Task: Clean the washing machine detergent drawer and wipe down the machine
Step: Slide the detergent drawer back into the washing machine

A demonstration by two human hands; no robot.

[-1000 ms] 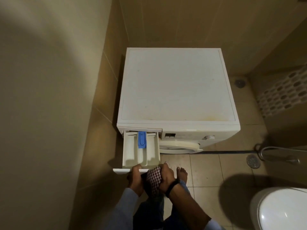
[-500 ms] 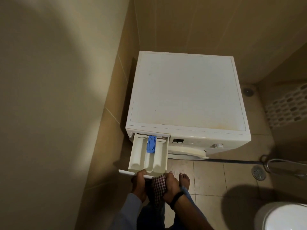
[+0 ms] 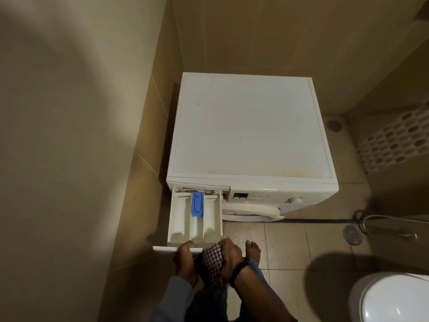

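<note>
A white front-loading washing machine (image 3: 250,129) stands in the tiled corner. Its detergent drawer (image 3: 181,219) is pulled far out toward me, showing three compartments and a blue insert (image 3: 197,204) in the middle one. My left hand (image 3: 184,259) grips the drawer's white front panel (image 3: 163,248), fingers curled over its top edge. Beside it, my right hand (image 3: 232,254) holds a bunched checked cloth (image 3: 212,261) against the drawer's right front corner; a dark band circles that wrist.
A tiled wall (image 3: 144,159) runs close along the machine's left. A white toilet (image 3: 392,300) sits at lower right. A floor drain (image 3: 352,234) and a metal hose (image 3: 390,220) lie on the floor to the right. My bare foot (image 3: 253,248) stands before the machine door.
The drawer has slid further out toward me. My view has shifted left, so the machine sits further right in the frame. Both hands keep their holds.
</note>
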